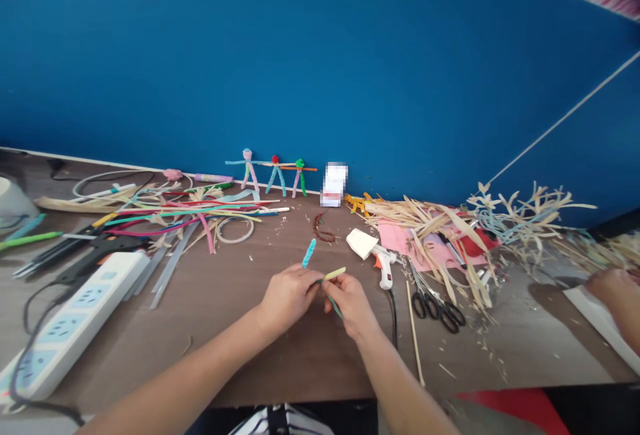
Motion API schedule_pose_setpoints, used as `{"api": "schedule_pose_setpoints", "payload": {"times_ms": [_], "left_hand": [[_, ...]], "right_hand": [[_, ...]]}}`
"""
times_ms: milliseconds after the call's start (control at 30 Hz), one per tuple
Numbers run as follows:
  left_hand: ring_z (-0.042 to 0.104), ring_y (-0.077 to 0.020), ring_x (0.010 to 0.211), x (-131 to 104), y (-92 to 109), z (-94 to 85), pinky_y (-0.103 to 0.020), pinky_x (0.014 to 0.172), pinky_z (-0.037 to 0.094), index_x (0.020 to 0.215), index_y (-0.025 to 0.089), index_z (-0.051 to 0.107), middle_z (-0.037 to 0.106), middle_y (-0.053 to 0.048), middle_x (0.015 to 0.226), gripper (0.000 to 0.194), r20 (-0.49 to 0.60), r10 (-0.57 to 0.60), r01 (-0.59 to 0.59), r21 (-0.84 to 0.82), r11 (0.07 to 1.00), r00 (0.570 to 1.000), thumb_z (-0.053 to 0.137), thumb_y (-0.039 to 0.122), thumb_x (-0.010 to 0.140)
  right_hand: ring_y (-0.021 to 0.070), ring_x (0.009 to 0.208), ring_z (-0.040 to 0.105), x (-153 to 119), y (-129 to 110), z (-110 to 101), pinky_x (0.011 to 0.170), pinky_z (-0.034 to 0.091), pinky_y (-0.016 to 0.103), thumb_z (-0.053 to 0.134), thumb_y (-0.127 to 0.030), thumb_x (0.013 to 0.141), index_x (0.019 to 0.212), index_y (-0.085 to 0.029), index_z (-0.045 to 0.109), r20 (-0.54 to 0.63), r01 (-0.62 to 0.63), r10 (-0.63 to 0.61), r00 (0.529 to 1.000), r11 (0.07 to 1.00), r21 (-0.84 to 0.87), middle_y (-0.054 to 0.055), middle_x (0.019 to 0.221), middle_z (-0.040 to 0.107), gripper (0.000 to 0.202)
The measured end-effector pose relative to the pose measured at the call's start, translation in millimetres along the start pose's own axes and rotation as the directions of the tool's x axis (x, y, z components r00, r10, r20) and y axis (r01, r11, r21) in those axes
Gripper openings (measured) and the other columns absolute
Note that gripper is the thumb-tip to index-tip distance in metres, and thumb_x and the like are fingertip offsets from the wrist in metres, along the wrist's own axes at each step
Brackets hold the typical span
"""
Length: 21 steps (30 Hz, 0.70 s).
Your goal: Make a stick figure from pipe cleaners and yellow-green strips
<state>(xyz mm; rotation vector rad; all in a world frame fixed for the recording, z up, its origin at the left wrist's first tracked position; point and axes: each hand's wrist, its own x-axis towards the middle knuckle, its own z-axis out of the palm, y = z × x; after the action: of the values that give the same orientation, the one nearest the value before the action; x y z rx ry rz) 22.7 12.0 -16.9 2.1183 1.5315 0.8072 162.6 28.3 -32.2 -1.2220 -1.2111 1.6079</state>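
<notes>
Stems, fuzzy and coloured, are held low over the middle of the bench (225,348). A teal stem (334,307) is pinched by the closed fingertips of the left hand (287,298), and a yellow stem (335,274) is pinched beside it by those of the right hand (353,305), the two hands being nearly touching. A light-blue coil (309,253) is seen just beyond the left fingers; whether it is gripped cannot be told. Beyond the hands, a curved brown strand (324,228) is laid flat. Three stick figures, a pink-and-blue one (249,168), a red-headed one (275,175) and a green-headed one (299,177), are stood against the blue wall (300,55), with a blurred upright rectangle (334,185) beside them. To the right, a white glue gun (385,268), black-handled scissors (437,308) and a thin stick (415,335) are laid near pink sheets (425,248), partly covered by dried strips (425,215). To the left, loose coloured stems (200,212), a black glue gun (103,248) and a power strip (75,325) are placed. At the far right, another person's hand (615,295) is seen.
</notes>
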Motion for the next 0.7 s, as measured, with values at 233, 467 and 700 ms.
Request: {"api": "schedule_pose_setpoints", "payload": {"times_ms": [233,467,700], "left_hand": [[0.053,-0.0157,0.065,2,2,-8.8,-0.024,0.061,0.037,0.080,0.022,0.067,0.064,-0.004,0.071,0.021,0.016,-0.070,0.072,-0.155,0.985,0.997,0.047,0.028,0.075],[0.048,-0.0122,0.055,6,-7,-13.3,-0.021,0.053,0.035,0.079,0.018,0.067,0.063,-0.001,0.066,0.022,0.123,-0.116,0.152,-0.340,0.928,0.986,0.050,0.031,0.072],[0.050,-0.0193,0.079,24,-27,-9.8,-0.029,0.073,0.036,0.087,0.024,0.067,0.066,-0.005,0.081,0.025,0.020,0.069,-0.069,0.004,0.998,0.997,0.045,0.023,0.076]], "right_hand": [[0.0048,0.040,0.039,-2,-7,-11,0.041,0.032,0.020,0.060,-0.029,0.063,0.068,-0.015,0.052,0.068,0.048,-0.039,0.997,0.990,-0.134,-0.004,0.056,0.049,0.017],[0.0031,0.038,0.038,1,-11,-19,0.042,0.028,0.018,0.053,-0.032,0.072,0.067,-0.014,0.053,0.289,0.090,-0.022,0.957,0.970,-0.224,-0.004,0.054,0.052,0.019],[0.0054,0.041,0.047,34,12,4,0.044,0.037,0.019,0.056,-0.024,0.066,0.071,-0.013,0.054,0.011,0.004,-0.003,1.000,0.989,-0.150,-0.003,0.056,0.054,0.013]]}}
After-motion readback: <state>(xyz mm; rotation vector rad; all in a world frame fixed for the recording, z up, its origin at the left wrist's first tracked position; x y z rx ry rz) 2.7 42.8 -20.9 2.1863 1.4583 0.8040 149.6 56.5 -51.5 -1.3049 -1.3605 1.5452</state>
